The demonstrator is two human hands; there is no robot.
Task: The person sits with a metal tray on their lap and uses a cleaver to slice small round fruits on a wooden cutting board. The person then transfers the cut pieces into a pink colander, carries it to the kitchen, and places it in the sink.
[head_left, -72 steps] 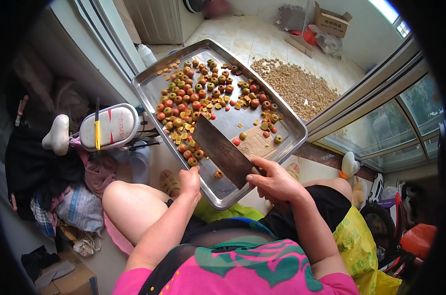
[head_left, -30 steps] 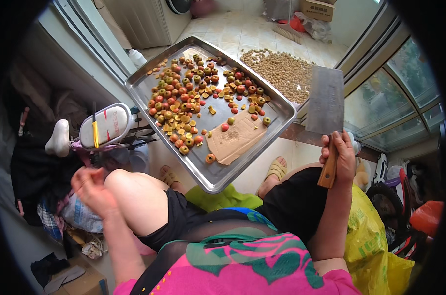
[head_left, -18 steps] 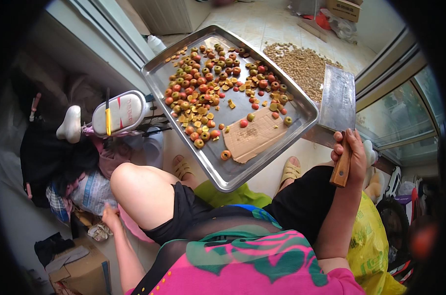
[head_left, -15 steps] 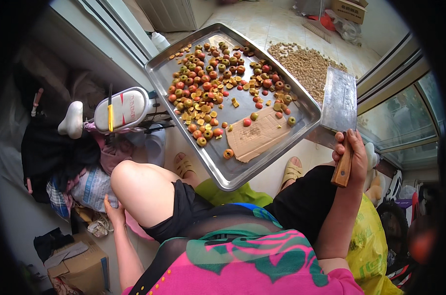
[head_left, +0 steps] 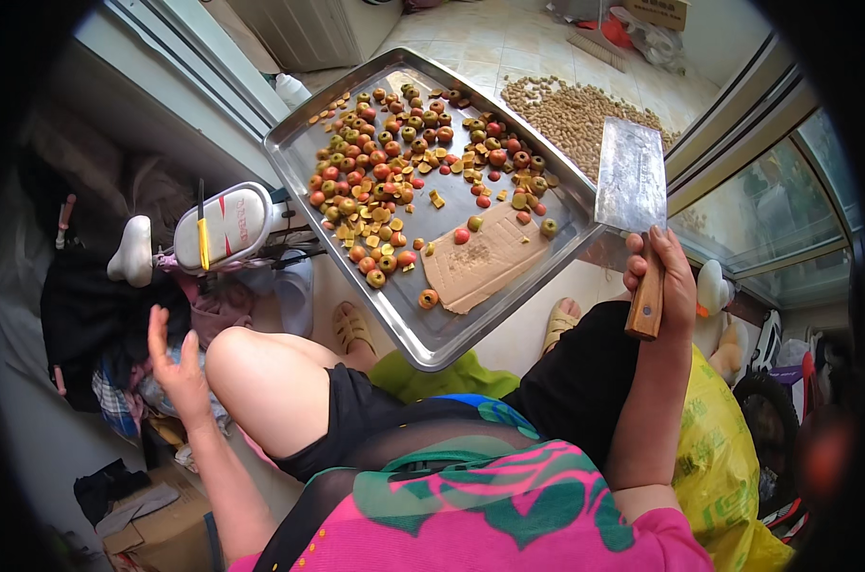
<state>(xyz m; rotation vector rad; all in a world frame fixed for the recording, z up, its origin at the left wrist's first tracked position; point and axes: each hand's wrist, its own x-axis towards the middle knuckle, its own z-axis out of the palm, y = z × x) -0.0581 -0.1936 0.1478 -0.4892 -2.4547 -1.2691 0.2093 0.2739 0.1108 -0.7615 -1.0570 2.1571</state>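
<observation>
My right hand (head_left: 663,276) is wrapped round the wooden handle of a cleaver (head_left: 633,176), held upright off the right edge of a large metal tray (head_left: 432,349). Small round red and green fruits (head_left: 356,176) fill much of the tray's far and left part, whole ones mixed with cut yellowish pieces (head_left: 361,232). A piece of brown cardboard (head_left: 490,265) lies flat near the tray's right side, with a few fruits on and around it. My left hand (head_left: 183,377) is raised beside my left knee, fingers apart, holding nothing.
A yellow-handled knife (head_left: 204,238) rests on a white padded seat (head_left: 237,224) left of the tray. Many small tan pieces (head_left: 566,110) are spread on the floor beyond. A cardboard box (head_left: 161,534) stands at lower left, a yellow bag (head_left: 714,448) at right, near glass panes (head_left: 785,214).
My left hand has risen from beside my knee and its fingers have spread. The cleaver stays in my right hand. The whole view has shifted slightly.
</observation>
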